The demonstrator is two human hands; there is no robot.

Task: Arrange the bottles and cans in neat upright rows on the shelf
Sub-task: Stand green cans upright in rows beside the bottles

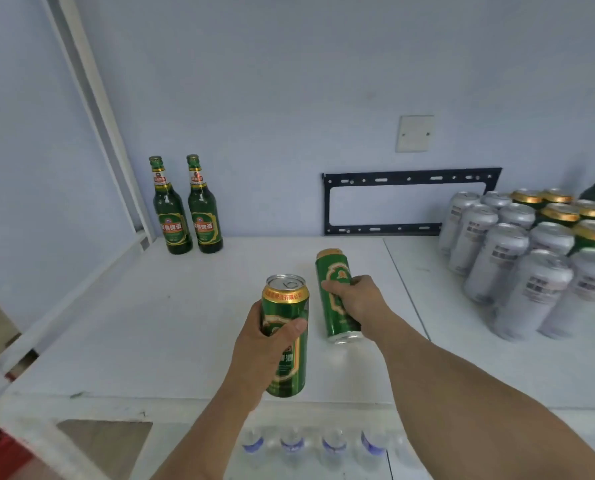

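Observation:
My left hand (264,344) grips a green can with a gold rim (287,306), held upright above the front of the white shelf (150,317). My right hand (358,299) is closed around a second green can (334,271), which stands slightly tilted near the middle of the shelf. Two green glass bottles (187,209) stand upright side by side at the back left against the wall. At the right sits a block of silver cans (517,258) with several gold-topped green cans (562,211) behind them.
A black metal bracket (410,202) is mounted on the wall behind the shelf, with a white wall plate (414,133) above it. Water bottles with blue labels (313,445) stand on the level below. A white post (95,109) frames the left side.

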